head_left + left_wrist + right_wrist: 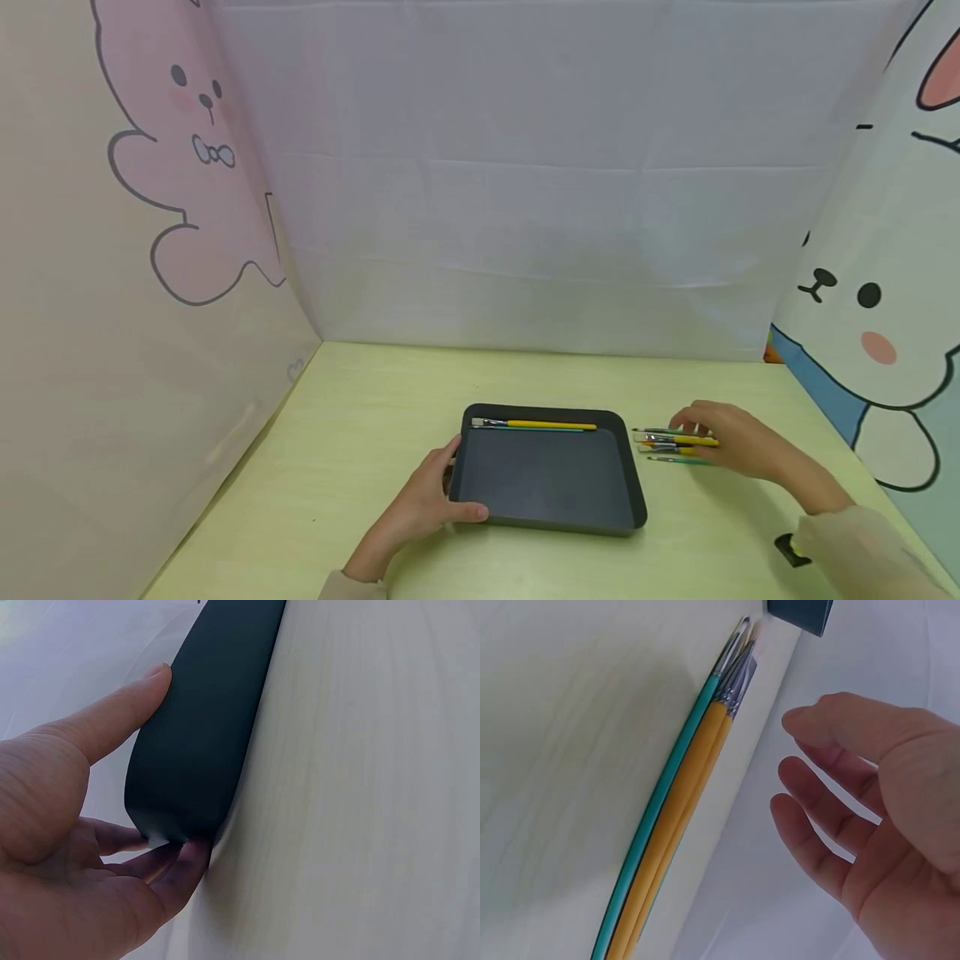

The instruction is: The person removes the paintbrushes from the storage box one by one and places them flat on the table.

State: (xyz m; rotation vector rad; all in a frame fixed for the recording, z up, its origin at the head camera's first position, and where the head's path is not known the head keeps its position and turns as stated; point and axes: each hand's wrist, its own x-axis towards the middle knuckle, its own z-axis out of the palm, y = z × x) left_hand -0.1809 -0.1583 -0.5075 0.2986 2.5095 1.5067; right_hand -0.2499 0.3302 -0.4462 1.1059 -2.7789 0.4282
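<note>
A dark grey rectangular tray [547, 483] lies on the table. My left hand [423, 500] grips its near left corner, thumb along the front wall and fingers round the side; the left wrist view shows the thumb and fingertips against the tray wall [199, 727]. Inside, along the back wall, lie a yellow-handled paintbrush [555, 425] and a thin teal one. Right of the tray is a loose bunch of paintbrushes [663, 438] with yellow and teal handles. Over them hovers my right hand [738, 440], fingers loosely bent and apart from the yellow paintbrushes [676, 802] in the right wrist view.
The pale yellow wooden table [375, 400] is bounded by a white cloth [525, 208] at the back. Cartoon-printed panels stand at the left and right. Beside the right sleeve shows a small black item [791, 550].
</note>
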